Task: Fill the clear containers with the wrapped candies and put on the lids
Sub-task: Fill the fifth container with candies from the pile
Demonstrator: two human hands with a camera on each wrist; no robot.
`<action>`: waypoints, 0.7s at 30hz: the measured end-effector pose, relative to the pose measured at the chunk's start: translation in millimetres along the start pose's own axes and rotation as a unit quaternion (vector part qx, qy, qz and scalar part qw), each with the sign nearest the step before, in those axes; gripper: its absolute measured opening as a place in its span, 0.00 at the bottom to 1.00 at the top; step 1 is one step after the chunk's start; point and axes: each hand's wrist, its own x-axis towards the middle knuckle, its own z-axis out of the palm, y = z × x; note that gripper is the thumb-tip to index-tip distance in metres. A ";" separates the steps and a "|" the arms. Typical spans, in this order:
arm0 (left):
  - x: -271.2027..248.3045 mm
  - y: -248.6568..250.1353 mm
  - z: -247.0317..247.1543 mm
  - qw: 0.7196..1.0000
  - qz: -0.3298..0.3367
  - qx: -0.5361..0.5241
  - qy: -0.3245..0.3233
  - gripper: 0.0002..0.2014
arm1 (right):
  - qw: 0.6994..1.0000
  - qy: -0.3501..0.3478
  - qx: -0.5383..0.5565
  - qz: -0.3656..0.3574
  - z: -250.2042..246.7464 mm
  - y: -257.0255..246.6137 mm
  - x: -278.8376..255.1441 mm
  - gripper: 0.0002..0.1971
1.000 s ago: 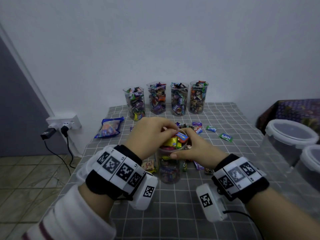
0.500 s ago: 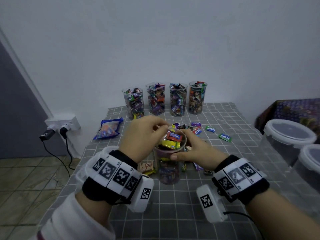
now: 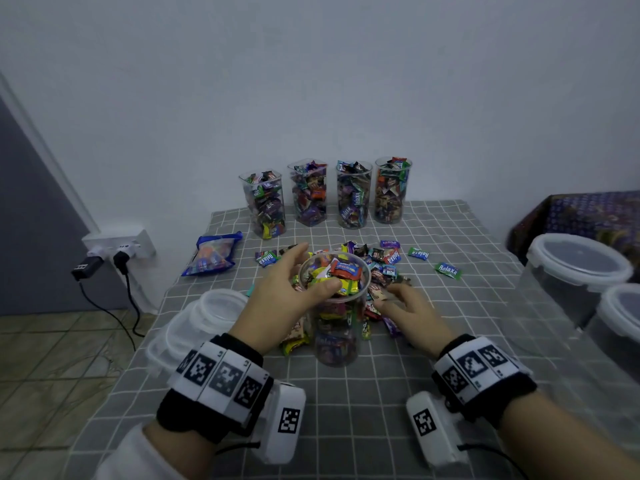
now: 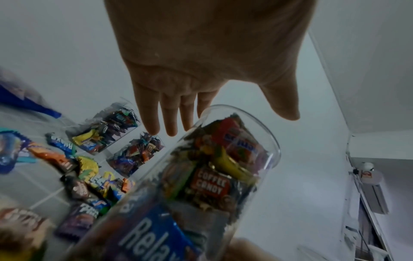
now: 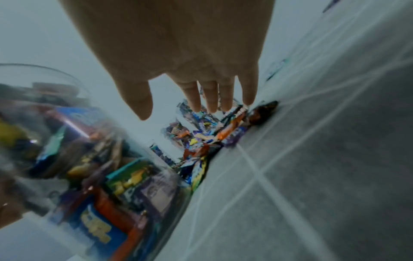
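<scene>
A clear container [image 3: 335, 336] stands mid-table, full of wrapped candies up to its rim, with no lid on it. My left hand [image 3: 305, 276] spans its top from the left: the thumb lies by the near rim, and the straight fingers reach past the far left side. In the left wrist view the left hand [image 4: 228, 123] is spread, with the container [image 4: 212, 176] below it. My right hand [image 3: 389, 299] is low on the table, right of the container, with nothing in it. Its fingers point at the loose candies [image 3: 381, 268]. In the right wrist view its fingertips [image 5: 212, 109] hover just above those candies [image 5: 212, 137].
Four filled, lidless containers [image 3: 353, 195] line the back wall. A stack of clear lids [image 3: 204, 320] lies left of my left wrist, and a blue candy bag [image 3: 213, 254] lies beyond it. Two large lidded tubs [image 3: 578, 268] stand at the right. A wall socket with plugs [image 3: 117, 247] is off the table's left edge.
My right hand has let go of the container's rim and dropped to the table on its right. My left hand has lifted off the candies and spread around the rim.
</scene>
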 end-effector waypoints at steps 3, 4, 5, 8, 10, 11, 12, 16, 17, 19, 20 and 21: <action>-0.2 -4.3 5.2 1.000 -0.010 -0.001 -0.012 0.59 | 0.990 0.032 -0.137 -0.013 -2.7 10.0 4.6 0.28; -0.3 -6.0 6.7 1.000 -0.012 -0.009 -0.013 0.58 | 0.982 0.035 -0.187 -0.018 -4.0 10.9 4.8 0.29; -0.4 -7.4 8.2 1.000 -0.013 -0.020 -0.013 0.59 | 0.973 0.030 -0.227 -0.016 -5.1 12.0 5.5 0.31; -1.7 -12.8 10.9 0.999 -0.013 -0.042 -0.012 0.59 | 0.952 -0.015 -0.306 0.011 -5.5 17.4 7.4 0.35; -2.3 -14.8 11.9 0.999 -0.003 -0.047 -0.016 0.55 | 0.939 -0.055 -0.338 0.039 -3.4 21.1 7.7 0.37; -2.7 -15.1 12.2 0.999 0.001 -0.045 -0.018 0.53 | 0.932 -0.067 -0.352 0.048 -2.4 22.6 7.7 0.37; -3.0 -15.4 11.8 0.999 0.003 -0.039 -0.019 0.53 | 0.928 -0.076 -0.362 0.054 -2.0 23.0 7.5 0.38; -0.7 -16.4 11.4 1.000 0.010 -0.020 -0.011 0.52 | 0.920 -0.090 -0.378 0.060 -1.2 23.1 5.5 0.40; 0.2 -15.7 12.2 1.000 0.011 -0.024 -0.008 0.49 | 0.920 -0.092 -0.376 0.060 -0.9 23.8 6.0 0.41; 2.5 -12.3 13.1 0.999 0.010 -0.030 -0.004 0.43 | 0.922 -0.091 -0.371 0.057 -0.7 25.7 7.4 0.41; 4.9 -10.8 12.7 1.000 0.008 -0.030 -0.002 0.41 | 0.923 -0.091 -0.369 0.057 -0.5 26.6 8.1 0.41; 8.8 -9.8 11.4 1.000 0.005 -0.031 0.001 0.41 | 0.924 -0.091 -0.367 0.057 -0.7 27.1 8.6 0.42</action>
